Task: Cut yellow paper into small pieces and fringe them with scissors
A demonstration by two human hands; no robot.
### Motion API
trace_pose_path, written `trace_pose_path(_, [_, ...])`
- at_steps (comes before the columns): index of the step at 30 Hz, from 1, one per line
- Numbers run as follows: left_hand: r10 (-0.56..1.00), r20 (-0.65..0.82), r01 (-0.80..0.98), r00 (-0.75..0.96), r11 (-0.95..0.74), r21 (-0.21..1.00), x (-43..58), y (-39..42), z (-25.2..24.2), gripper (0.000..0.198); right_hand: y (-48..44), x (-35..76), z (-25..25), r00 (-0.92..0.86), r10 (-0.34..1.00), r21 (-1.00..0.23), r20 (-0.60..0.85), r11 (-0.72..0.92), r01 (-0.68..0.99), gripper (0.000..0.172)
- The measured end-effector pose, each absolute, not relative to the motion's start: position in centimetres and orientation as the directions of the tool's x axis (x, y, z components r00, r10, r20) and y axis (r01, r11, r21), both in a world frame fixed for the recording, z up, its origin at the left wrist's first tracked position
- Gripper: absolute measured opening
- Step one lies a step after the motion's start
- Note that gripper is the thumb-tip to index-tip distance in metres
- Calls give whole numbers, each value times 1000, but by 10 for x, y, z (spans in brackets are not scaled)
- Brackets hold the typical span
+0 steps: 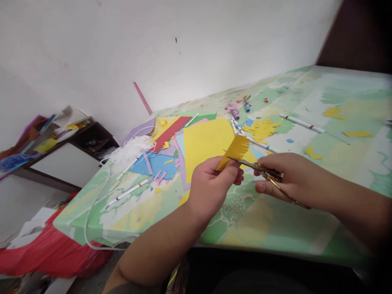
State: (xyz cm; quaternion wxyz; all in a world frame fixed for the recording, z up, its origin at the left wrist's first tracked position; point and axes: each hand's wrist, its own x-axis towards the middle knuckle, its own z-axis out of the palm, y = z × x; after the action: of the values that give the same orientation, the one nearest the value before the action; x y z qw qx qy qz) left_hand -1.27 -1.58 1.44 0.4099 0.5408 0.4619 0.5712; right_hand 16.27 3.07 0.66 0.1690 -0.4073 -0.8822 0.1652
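My left hand (214, 179) pinches a strip of yellow paper (234, 149) by its lower end, holding it above the table. Short fringe cuts run along the strip's right edge. In my right hand (294, 179) is a pair of gold-handled scissors (269, 173), with the blades a little apart and reaching across the strip near my left thumb. Behind my hands lies a stack of coloured paper with a large yellow sheet (205, 143) on top. A yellow cut-paper shape (263, 128) rests beyond the scissors.
White markers (301, 122) and yellow scraps (333, 113) lie on the patterned tablecloth (245, 232). A tangle of white string (131, 149) sits at the left, near blue paper (153, 165). Two small rolled-paper pieces (234, 111) stand out farther back. A cabinet (61, 165) is beyond the left edge.
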Motion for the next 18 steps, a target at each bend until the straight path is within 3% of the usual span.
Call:
trace_pose_path(6, [972, 222, 35, -72, -220, 975, -11, -16, 15, 23, 31, 163, 7, -605, 777, -398, 174, 618, 679, 50])
trace_pose_path(18, [975, 221, 88, -24, -218, 972, -13, -19, 24, 22, 29, 163, 7, -663, 733, -452, 154, 649, 612, 50])
